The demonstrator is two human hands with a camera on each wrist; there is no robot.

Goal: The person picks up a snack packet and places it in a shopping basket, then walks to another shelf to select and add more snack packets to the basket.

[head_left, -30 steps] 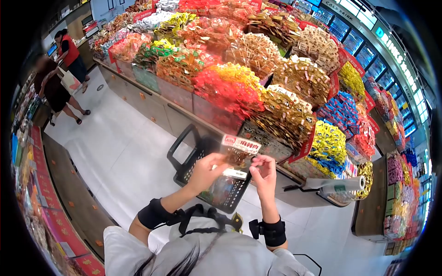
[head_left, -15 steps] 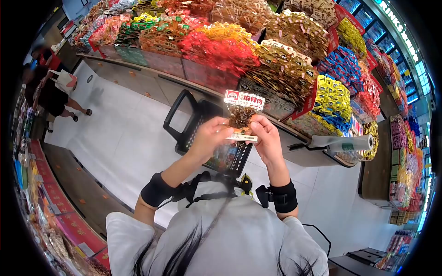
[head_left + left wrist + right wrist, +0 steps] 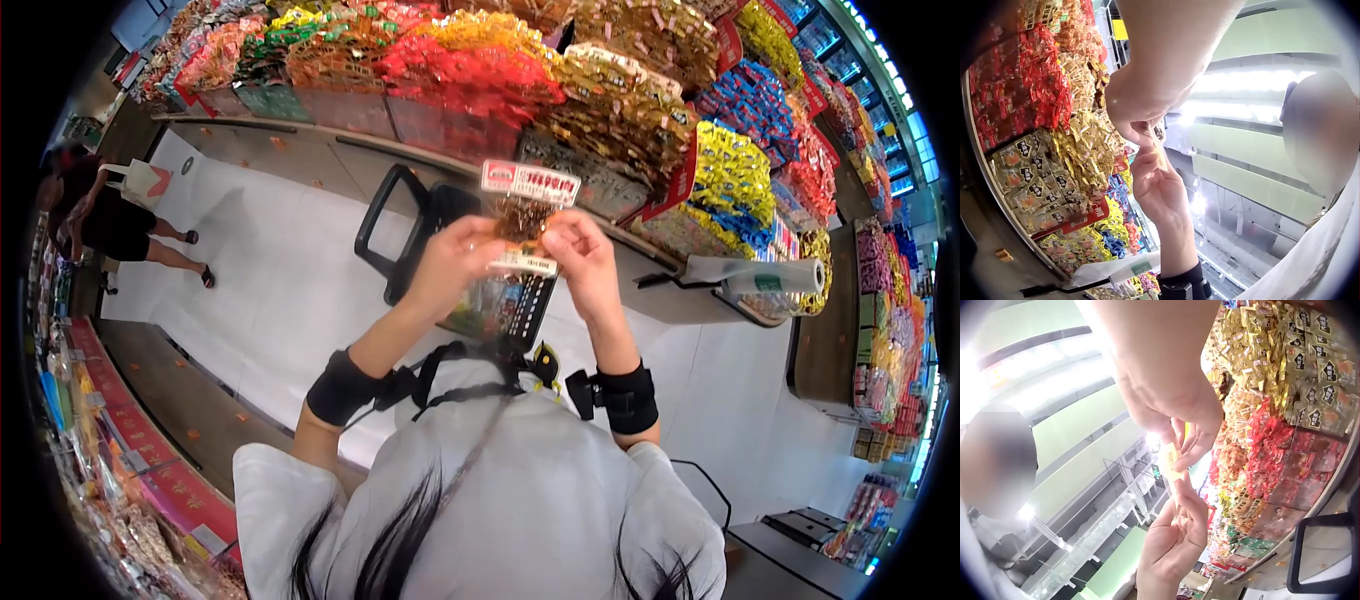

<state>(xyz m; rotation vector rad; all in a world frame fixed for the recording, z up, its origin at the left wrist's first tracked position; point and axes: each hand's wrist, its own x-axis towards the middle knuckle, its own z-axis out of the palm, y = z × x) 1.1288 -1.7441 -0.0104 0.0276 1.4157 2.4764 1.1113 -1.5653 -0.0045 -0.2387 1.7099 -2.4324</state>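
Note:
A small clear packet of brown food, with a red and white header on top and a pale strip along its lower edge, is held up in front of the body. The left hand pinches its left side, and the right hand pinches its right side, thumbs toward the camera. In the left wrist view the fingertips of the left hand and right hand nearly meet at the packet. From the right wrist, its pale strip shows between both hands.
Below the hands is a black basket with packets in it. Bins heaped with wrapped snacks run along the counter. A bag roll sits at the counter's right end. A person with a tote stands at the left; shelves line the lower left.
Both hands have drawn closer together on the packet and raised it in view. The head view has shifted, and the person at the left appears lower and farther left.

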